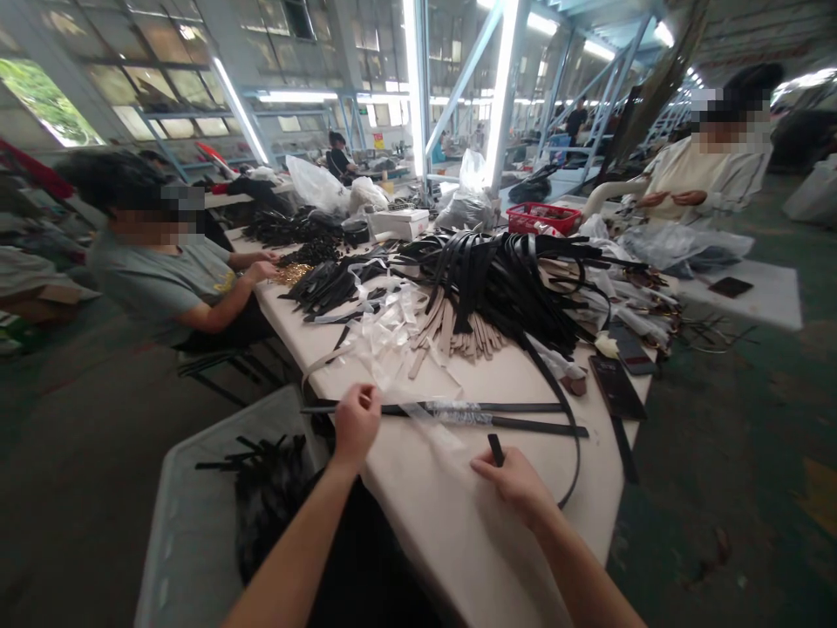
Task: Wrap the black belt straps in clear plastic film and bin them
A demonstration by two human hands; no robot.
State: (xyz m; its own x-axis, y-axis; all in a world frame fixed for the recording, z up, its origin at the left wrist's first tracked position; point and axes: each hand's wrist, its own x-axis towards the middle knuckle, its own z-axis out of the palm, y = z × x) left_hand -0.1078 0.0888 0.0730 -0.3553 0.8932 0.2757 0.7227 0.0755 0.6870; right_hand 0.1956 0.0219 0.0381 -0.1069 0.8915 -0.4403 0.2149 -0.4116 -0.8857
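While pinching a black strap end (495,449) in the right hand (516,481) above the table (425,488), expect something light and bendy, best gripped near its tip. With the left hand (357,423) pinched together, cannot tell on what. Counted: two straps (540,426) lying flat, one clear strip (441,436) between hands.

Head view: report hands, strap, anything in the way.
Right hand gripping black strap end. Left hand near dark straps, grip unclear. Translucent film crosses dark straps between both hands.
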